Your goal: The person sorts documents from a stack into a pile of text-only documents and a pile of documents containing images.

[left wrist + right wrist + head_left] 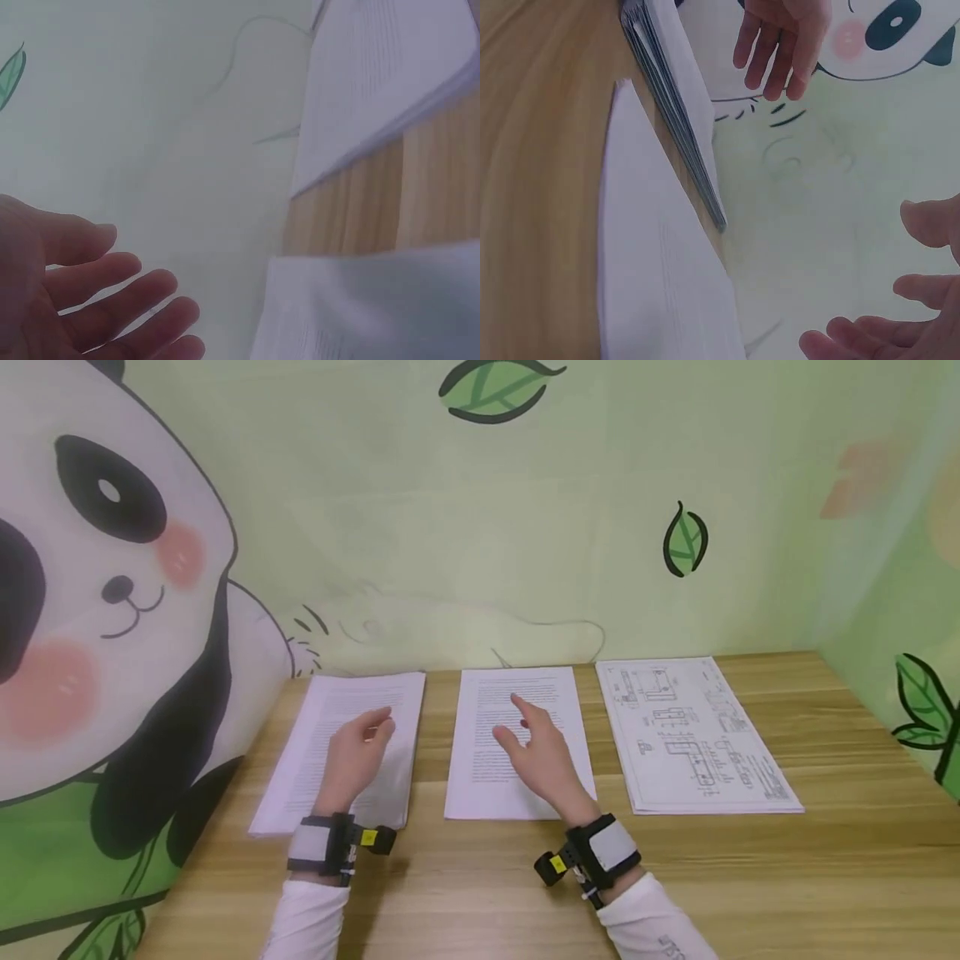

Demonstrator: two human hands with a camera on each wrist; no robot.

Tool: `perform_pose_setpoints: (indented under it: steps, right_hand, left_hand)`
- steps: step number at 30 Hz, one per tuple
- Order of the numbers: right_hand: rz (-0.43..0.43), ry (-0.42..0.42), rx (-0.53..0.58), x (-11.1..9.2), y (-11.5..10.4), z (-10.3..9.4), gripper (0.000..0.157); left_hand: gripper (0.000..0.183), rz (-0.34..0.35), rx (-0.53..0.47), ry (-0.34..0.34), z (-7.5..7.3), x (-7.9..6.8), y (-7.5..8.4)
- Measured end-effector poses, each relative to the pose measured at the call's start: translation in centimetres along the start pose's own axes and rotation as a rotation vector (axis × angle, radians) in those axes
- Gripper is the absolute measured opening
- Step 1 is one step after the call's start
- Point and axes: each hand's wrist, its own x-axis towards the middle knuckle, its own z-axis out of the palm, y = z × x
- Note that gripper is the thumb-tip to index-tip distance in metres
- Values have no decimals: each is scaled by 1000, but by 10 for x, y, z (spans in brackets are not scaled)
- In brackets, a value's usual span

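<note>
Evidently both hands empty. Left hand (352,760), left of centre in head view: fingers loosely bent, thumb near them. Right hand (543,760), near centre: thumb and fingers spread. Both hover over paper; wrist views show no contact. Beneath left: left text stack (311,739). Beneath right: middle text stack (487,768). Drawing stack (693,747), right of centre, untouched. Bare worktop (465,881) between piles probably keeps sheets from mixing. Wrist cameras (380,840) sit inboard, presumably for clear sight of fingers.
</note>
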Motion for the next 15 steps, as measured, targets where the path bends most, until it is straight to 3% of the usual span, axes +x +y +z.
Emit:
perform_pose_setpoints:
  steps: [5,9,15]
  right_hand:
    - [-34,-58,22,-4,-3,38,62]
    - [-6,-131,38,-5,-5,61,65]
    - [50,-223,121,-8,-14,87,67]
  left_hand:
    - [46,-54,46,25,-18,-4,-28]
    - [47,-96,72,38,-33,-4,-43]
    - [56,-261,67,-14,-52,-2,-62]
